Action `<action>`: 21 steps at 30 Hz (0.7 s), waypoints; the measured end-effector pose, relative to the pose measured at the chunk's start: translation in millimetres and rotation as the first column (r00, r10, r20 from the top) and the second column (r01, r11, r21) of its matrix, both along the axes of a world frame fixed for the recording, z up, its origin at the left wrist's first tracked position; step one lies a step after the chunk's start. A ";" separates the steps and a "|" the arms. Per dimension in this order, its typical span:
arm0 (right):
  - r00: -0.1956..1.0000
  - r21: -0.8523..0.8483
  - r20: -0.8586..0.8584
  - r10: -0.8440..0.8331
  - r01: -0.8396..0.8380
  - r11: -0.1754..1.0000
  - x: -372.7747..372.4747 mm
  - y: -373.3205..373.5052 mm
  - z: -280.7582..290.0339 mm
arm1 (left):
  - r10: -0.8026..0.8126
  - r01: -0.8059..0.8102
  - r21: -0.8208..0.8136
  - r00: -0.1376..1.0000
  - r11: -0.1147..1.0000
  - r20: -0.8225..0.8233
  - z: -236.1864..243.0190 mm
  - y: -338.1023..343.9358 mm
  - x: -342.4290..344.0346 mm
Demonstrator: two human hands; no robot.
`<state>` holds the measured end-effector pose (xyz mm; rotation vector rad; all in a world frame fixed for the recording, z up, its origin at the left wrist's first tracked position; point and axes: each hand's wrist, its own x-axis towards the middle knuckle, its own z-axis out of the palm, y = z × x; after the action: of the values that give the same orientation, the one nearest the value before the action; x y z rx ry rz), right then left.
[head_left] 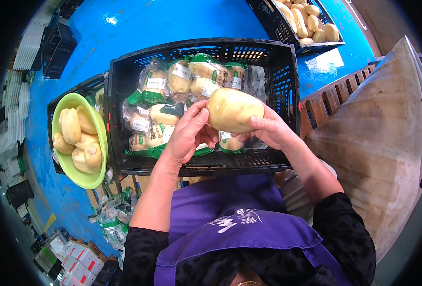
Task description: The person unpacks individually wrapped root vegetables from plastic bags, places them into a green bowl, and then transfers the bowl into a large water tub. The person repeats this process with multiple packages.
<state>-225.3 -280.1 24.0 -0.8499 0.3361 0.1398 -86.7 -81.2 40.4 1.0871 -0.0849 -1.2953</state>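
A pale yellow lotus root piece (235, 109) is held up over a black crate (201, 167) between my two hands. My right hand (273, 126) grips its right end, thumb across the front and fingers beneath. At its left end, my left hand (192, 131) presses thumb and index finger against it, the other fingers curled below. Inside the crate lie several clear and green plastic packs of lotus root (163, 114), many with white labels. The held piece hides some of these packs.
Left of the crate, a lime-green basin (103, 162) holds several bare lotus roots. Another black crate (268, 24) of lotus roots stands at the far right. Empty-looking green and clear plastic bags (113, 224) lie at lower left. A large stained tan surface (363, 128) rises at right beside a wooden pallet (332, 100).
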 end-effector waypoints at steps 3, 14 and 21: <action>0.996 0.128 0.006 0.084 -0.084 0.988 -1.0 -2.5 -3.5 | 0.064 -0.064 0.001 0.988 0.998 0.138 -3.3 -3.1 -2.7; 0.977 0.285 -0.066 0.202 -0.175 0.943 -0.9 11.0 -17.2 | 0.091 -0.085 -0.090 0.993 0.992 0.072 2.3 -0.3 -3.6; 0.968 0.148 -0.130 0.214 -0.194 0.970 -3.5 11.2 -14.1 | 0.125 -0.117 -0.072 0.985 0.990 0.118 -1.2 1.8 -6.6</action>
<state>-228.9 -268.9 9.9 -0.7408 0.3705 0.4144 -93.3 -79.3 39.2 1.0984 -0.1496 -1.1095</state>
